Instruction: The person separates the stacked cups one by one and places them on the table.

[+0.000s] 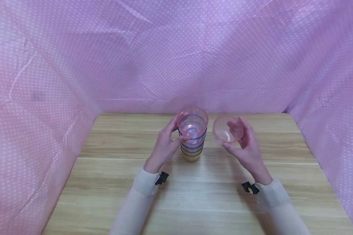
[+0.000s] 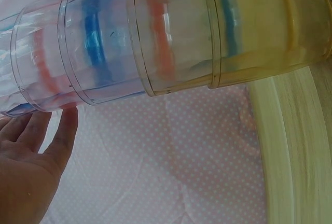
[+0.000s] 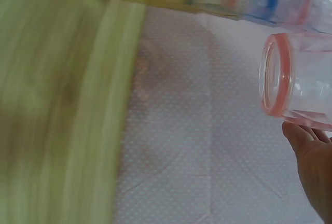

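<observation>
On all three far and side walls: pink dotted cloth (image 1: 176,58) hung as a backdrop, creased, closing in the left, right and far sides; also seen behind the cups in both wrist views.
Table (image 1: 111,195): light wood-grain top, fills the near half of the head view, far edge meets the cloth.
Sleeves: pale long sleeves on both forearms, coming in from the near edge; a small black clip at each wrist.
Cup stack (image 1: 192,135): clear plastic cups nested upright, standing on the table at centre, toward the far side; pink-rimmed cup on top, blue rims under it, yellowish cup at the bottom. Left wrist view shows the stack (image 2: 171,37) close up, with bands of blue, red and yellow.
Single cup (image 1: 226,130): clear, pink rim, off the table, just right of the stack and apart from it, tipped so the mouth faces the camera. Right wrist view shows its pink rim (image 3: 298,81) on its side.
Left hand (image 1: 166,145): on the left side of the stack, fingers curled round the upper cups, thumb on the near side.
Right hand (image 1: 247,147): holds the single cup from the right and below, fingers wrapped behind it.
</observation>
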`<state>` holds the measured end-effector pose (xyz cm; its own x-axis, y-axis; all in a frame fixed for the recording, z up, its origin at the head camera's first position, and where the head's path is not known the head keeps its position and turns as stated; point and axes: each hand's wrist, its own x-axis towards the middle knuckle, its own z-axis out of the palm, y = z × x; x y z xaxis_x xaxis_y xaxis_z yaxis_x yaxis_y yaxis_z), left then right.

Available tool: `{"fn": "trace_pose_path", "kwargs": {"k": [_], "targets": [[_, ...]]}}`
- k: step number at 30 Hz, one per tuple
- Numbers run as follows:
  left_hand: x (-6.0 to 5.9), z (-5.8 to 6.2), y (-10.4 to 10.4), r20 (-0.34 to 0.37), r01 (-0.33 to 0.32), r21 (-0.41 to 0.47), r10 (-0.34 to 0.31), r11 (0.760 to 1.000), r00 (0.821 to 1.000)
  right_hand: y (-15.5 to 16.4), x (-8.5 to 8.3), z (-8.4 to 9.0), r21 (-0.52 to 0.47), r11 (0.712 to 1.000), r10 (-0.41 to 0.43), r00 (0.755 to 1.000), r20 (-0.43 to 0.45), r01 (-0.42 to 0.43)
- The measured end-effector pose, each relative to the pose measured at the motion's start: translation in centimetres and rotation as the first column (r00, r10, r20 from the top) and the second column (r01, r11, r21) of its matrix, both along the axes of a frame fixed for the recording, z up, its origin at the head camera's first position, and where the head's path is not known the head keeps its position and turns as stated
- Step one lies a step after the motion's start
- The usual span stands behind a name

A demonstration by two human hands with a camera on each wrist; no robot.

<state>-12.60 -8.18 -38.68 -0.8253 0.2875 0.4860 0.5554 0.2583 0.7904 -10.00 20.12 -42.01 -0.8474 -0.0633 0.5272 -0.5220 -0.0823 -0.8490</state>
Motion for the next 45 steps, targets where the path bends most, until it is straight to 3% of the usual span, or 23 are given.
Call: {"fn": "trace_pose_path", "kwargs": {"k": [11, 16, 21, 30, 38, 45], "targets": [[0.0, 0.0, -0.1, -0.013, 0.004, -0.014, -0.005, 1.0, 1.0, 1.2, -0.8, -2.1, 0.15, 0.989, -0.011, 0.999, 0.047, 0.004], [0.0, 0.0, -0.2, -0.021, 0.002, -0.016, -0.002, 1.0, 1.0, 1.9, -1.0, -2.4, 0.285, 0.959, -0.047, 0.989, 0.139, 0.005], [0.2, 0.0, -0.2, -0.006, -0.009, -0.025, 0.008, 1.0, 1.0, 2.4, -1.5, -2.8, 0.369, 0.929, -0.061, 0.983, 0.175, -0.008], [0.2, 0.1, -0.1, 0.002, -0.002, -0.018, 0.002, 1.0, 1.0, 3.1, -2.2, -3.6, 0.439, 0.899, -0.085, 0.975, 0.203, -0.013], [0.2, -0.1, -0.1, -0.011, 0.002, -0.012, -0.002, 1.0, 1.0, 3.6, -2.4, -3.9, 0.512, 0.858, -0.124, 0.949, 0.291, -0.046], [0.1, -0.2, 0.0, -0.009, -0.002, -0.011, 0.002, 1.0, 1.0, 4.1, -2.9, -4.8, 0.518, 0.851, -0.124, 0.929, 0.349, -0.081]]}}
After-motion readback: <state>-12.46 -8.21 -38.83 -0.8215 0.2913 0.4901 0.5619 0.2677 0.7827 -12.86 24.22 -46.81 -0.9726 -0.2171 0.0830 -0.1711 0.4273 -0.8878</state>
